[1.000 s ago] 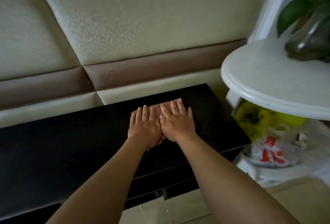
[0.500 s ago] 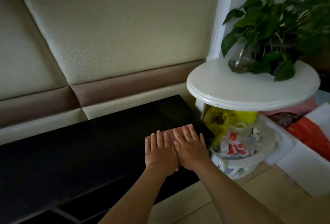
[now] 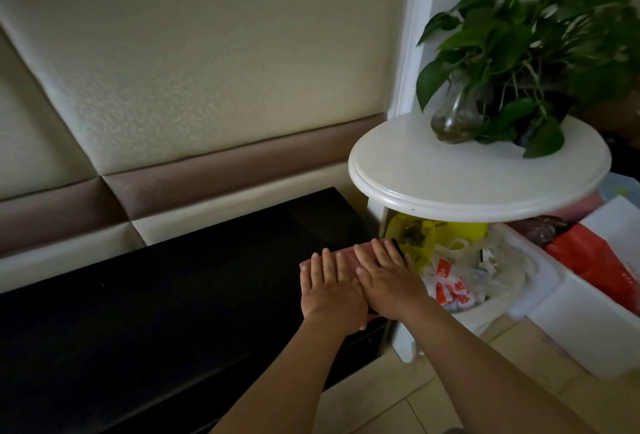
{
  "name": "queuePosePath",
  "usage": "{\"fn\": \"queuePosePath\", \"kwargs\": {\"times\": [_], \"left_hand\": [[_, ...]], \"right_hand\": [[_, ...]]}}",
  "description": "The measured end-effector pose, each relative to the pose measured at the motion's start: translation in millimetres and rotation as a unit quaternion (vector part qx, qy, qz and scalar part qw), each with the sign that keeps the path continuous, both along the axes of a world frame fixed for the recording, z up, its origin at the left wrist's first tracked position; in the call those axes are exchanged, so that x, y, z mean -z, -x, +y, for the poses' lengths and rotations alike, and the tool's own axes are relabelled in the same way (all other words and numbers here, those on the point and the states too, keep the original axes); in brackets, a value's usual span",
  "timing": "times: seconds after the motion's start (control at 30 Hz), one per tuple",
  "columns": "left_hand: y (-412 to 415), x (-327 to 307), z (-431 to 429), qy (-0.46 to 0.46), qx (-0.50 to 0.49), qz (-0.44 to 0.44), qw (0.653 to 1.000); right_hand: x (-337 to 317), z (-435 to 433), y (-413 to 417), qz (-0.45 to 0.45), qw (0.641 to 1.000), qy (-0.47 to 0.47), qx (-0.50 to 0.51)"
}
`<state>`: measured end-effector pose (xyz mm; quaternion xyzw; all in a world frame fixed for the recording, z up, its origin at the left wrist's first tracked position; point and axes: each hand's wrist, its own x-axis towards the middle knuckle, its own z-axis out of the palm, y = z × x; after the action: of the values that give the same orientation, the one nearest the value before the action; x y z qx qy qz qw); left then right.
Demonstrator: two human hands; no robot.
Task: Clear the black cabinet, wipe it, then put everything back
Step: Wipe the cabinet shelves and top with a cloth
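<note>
The black cabinet (image 3: 156,295) runs low along the padded wall, its top bare apart from a folded pink cloth (image 3: 346,257) at its right end. My left hand (image 3: 330,290) and my right hand (image 3: 388,276) lie flat side by side on the cloth, fingers straight, pressing it onto the cabinet top. Most of the cloth is hidden under the hands; only its far edge and left corner show.
A white round side table (image 3: 478,177) stands just right of the cabinet with a leafy plant in a glass vase (image 3: 453,118). Under and beside it sit plastic bags (image 3: 453,281), a white box (image 3: 568,323) and an orange-red bag (image 3: 595,257). Tiled floor lies in front.
Both hands have slid the pink cloth rightwards along the cabinet top to its right end. The view has swung right, bringing the side table and plant into sight.
</note>
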<state>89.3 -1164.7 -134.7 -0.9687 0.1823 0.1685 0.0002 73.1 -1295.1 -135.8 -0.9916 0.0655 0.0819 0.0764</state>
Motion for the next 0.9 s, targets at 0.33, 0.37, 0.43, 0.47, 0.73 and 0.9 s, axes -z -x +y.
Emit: {"fn": "queuePosePath", "kwargs": {"times": [0.33, 0.37, 0.43, 0.47, 0.73, 0.9], "left_hand": [[-101, 14, 26, 0.039, -0.003, -0.053, 0.998], [-111, 16, 28, 0.049, -0.012, -0.065, 0.997], [-134, 19, 31, 0.069, -0.029, -0.075, 0.994], [-144, 20, 31, 0.072, -0.033, -0.076, 0.994], [-206, 13, 26, 0.065, -0.039, -0.087, 0.993], [-229, 16, 22, 0.066, -0.043, -0.094, 0.992]], "right_hand": [[0, 22, -99, -0.013, 1.0, 0.003, -0.01], [0, 24, -110, -0.014, 1.0, 0.0, -0.01], [1, 27, -130, -0.018, 1.0, -0.007, -0.008], [2, 28, -140, -0.019, 1.0, -0.01, -0.006], [2, 23, -206, -0.029, 0.999, -0.035, 0.002], [-5, 22, -225, -0.012, 0.999, -0.036, -0.005]]}}
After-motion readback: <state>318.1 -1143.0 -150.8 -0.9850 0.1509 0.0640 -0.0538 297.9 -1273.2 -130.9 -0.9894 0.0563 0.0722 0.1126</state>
